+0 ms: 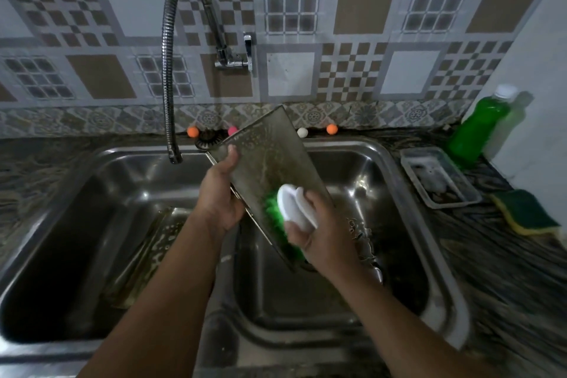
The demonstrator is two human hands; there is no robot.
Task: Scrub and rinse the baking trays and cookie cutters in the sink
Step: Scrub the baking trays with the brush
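Note:
A soapy metal baking tray (270, 159) stands tilted on edge above the divider of the double sink (399, 169). My left hand (221, 193) grips its left edge, thumb on the upper face. My right hand (319, 224) holds a scrub brush (291, 209) with a white handle and green bristles, pressed against the tray's lower part. Another tray (144, 252) lies wet and soapy in the left basin. Foamy small metal pieces (365, 242), maybe cookie cutters, sit in the right basin behind my right wrist.
A flexible tap (168, 70) hangs over the left basin, with no water seen running. On the right counter are a green soap bottle (478, 129), a clear soap dish (438, 178) and a yellow-green sponge (524, 212). Small coloured balls (192, 131) line the wall.

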